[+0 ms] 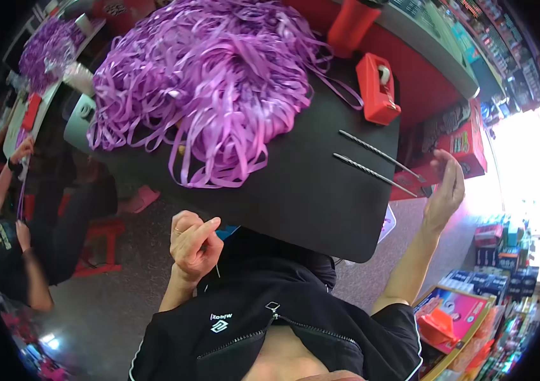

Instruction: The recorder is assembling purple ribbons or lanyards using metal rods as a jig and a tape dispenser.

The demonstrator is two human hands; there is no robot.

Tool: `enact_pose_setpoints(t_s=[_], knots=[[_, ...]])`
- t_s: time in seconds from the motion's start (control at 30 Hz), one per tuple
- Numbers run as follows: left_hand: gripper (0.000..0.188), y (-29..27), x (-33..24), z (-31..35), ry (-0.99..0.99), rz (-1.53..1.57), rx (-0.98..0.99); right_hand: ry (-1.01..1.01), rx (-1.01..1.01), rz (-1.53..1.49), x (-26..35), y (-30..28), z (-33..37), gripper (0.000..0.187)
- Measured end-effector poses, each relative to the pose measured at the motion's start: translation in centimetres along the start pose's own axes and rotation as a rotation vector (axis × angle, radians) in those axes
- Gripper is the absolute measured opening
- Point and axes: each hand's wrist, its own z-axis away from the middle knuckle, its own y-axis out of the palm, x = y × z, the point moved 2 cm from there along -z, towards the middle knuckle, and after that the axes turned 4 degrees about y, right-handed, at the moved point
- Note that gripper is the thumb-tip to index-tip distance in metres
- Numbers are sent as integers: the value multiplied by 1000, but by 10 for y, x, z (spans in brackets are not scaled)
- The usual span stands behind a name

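My left hand (195,246) is raised at the near edge of the black table (308,197), its fingers curled and the thumb pressed against them. A thin pale strand shows just below it; whatever the fingers hold is too small to make out. Past the table's right edge, my right hand (446,193) is held up with its fingers stretched out and nothing seen in them. Closest to it are two long metal drill bits (374,174), lying side by side with their tips over the edge. A big heap of purple ribbon (219,95) covers the table's far left part.
A red tape dispenser (378,92) stands at the table's far right, beside a red cylinder (351,28). At the left, another person (19,241) sits handling a purple ribbon, near a red stool (100,246). Boxes (498,254) are stacked at the right.
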Motion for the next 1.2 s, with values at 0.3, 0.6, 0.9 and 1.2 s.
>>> enact_pose_setpoints(t_s=[0.3, 0.6, 0.9, 1.2], knots=[[50, -3, 35, 13, -18, -358, 88, -486, 811, 298, 107, 197, 10, 17], [33, 35, 80, 37, 176, -441, -201, -642, 878, 618, 74, 282, 6, 18], [29, 38, 84, 38, 202, -434, -262, -586, 856, 591, 73, 286, 1, 24], [28, 39, 81, 34, 204, -448, -268, -448, 916, 603, 81, 281, 8, 33]])
